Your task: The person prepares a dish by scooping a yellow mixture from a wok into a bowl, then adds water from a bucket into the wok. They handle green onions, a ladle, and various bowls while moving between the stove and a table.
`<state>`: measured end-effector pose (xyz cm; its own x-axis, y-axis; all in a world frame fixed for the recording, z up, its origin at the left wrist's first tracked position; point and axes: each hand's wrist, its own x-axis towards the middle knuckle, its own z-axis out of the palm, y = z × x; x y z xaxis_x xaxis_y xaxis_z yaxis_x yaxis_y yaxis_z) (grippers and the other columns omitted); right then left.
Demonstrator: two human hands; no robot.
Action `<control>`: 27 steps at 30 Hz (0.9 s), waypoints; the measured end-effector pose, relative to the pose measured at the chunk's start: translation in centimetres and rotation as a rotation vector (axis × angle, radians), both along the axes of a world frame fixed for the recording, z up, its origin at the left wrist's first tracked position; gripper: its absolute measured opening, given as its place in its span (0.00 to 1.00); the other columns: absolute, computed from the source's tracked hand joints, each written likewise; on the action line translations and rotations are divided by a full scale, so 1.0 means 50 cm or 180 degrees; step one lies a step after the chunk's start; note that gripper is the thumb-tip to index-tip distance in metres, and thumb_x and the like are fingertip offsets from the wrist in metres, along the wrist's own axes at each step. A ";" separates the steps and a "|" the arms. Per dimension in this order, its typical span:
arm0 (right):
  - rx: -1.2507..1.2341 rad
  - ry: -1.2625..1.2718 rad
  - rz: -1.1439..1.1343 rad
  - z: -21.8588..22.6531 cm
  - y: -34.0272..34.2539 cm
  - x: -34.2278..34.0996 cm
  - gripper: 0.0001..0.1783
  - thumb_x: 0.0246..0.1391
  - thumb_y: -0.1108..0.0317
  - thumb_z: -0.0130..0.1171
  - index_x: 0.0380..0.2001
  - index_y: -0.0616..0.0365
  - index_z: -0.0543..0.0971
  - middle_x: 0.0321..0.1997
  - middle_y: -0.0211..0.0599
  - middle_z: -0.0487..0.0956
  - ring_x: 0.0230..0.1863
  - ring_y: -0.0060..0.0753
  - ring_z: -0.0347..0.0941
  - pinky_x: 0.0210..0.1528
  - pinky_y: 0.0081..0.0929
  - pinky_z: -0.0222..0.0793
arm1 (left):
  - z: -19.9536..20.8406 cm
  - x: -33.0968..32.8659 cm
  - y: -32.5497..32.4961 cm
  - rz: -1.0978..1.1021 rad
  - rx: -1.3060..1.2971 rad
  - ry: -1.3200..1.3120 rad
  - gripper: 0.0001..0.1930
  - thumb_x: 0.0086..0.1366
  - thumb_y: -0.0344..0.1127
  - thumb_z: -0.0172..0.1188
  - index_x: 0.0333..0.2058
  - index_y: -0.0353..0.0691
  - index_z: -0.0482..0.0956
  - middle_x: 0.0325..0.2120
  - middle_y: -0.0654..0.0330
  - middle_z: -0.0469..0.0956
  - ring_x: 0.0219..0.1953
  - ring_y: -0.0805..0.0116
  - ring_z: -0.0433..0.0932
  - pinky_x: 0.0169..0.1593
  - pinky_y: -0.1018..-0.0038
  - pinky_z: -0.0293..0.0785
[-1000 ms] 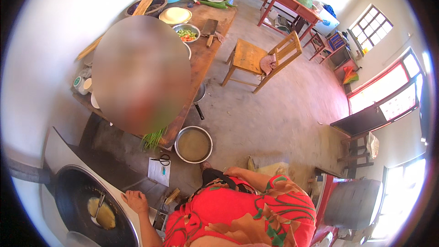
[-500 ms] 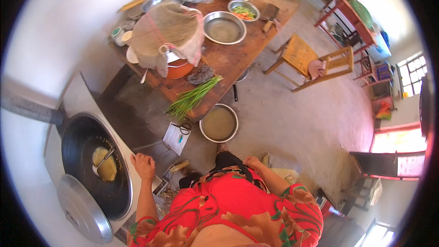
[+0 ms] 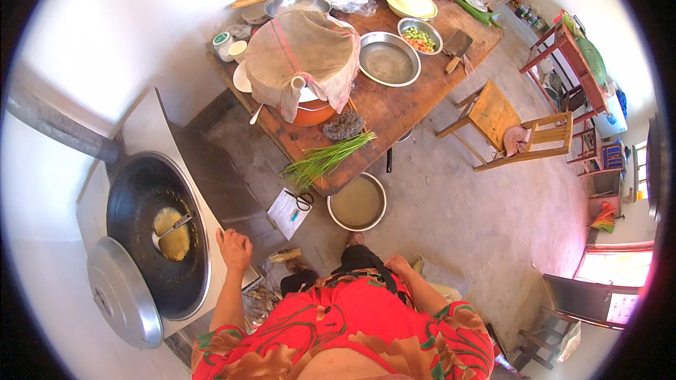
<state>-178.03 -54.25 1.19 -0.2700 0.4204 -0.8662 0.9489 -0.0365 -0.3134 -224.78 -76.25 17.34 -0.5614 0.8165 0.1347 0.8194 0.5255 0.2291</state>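
Note:
My left hand (image 3: 234, 248) is beside the right edge of the pale stove top (image 3: 201, 207), fingers loosely bent and somewhat apart, with nothing seen in them. Set into the stove is a large black wok (image 3: 130, 200). Yellowish liquid (image 3: 176, 245) pools at its bottom, and a metal ladle (image 3: 177, 226) rests in it. A round metal lid (image 3: 121, 294) leans over the wok's near rim. My right hand (image 3: 399, 266) is near my right thigh with its fingers curled in; no object shows in it.
Ahead stands a wooden table (image 3: 401, 109) with a cloth-covered pot (image 3: 299, 56), green stalks (image 3: 331, 158), a water basin (image 3: 389, 60), a bowl of chopped vegetables (image 3: 420, 36) and a cleaver (image 3: 458, 46). A basin (image 3: 357, 200) sits before my feet. Scissors (image 3: 303, 201) lie on paper. A chair (image 3: 507, 127) stands right.
The whole view has shifted, so the table and stove appear farther right. Both hands stay in nearly the same places. The ladle still lies in the wok.

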 end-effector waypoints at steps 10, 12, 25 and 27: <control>-0.0269 0.0455 -0.1013 -0.003 -0.012 0.009 0.10 0.45 0.59 0.65 0.23 0.53 0.82 0.20 0.33 0.77 0.20 0.25 0.70 0.24 0.31 0.67 | 0.006 0.003 0.006 -0.0071 -0.0299 0.0058 0.04 0.46 0.36 0.60 0.23 0.45 0.80 0.30 0.60 0.76 0.49 0.57 0.69 0.65 0.50 0.44; -0.0162 0.0763 -0.1054 -0.006 -0.013 0.020 0.10 0.45 0.59 0.65 0.22 0.53 0.82 0.20 0.33 0.78 0.20 0.26 0.71 0.24 0.32 0.67 | 0.010 0.006 0.010 -0.0060 -0.0465 0.0034 0.05 0.46 0.37 0.60 0.24 0.45 0.80 0.32 0.60 0.77 0.50 0.57 0.68 0.65 0.49 0.42; 0.0229 0.0370 -0.0982 -0.018 0.062 0.005 0.19 0.51 0.52 0.53 0.35 0.55 0.81 0.35 0.52 0.80 0.41 0.52 0.77 0.44 0.44 0.71 | -0.008 0.061 0.128 0.0611 -0.0786 -0.0074 0.14 0.48 0.45 0.63 0.32 0.46 0.79 0.38 0.56 0.75 0.50 0.55 0.66 0.60 0.52 0.50; 0.0474 0.0745 -0.1119 0.004 0.091 -0.007 0.19 0.52 0.53 0.54 0.36 0.57 0.81 0.34 0.53 0.79 0.40 0.53 0.77 0.43 0.44 0.71 | -0.034 0.087 0.193 0.0255 -0.0343 -0.0415 0.14 0.48 0.40 0.64 0.35 0.45 0.77 0.39 0.56 0.74 0.48 0.52 0.68 0.53 0.55 0.60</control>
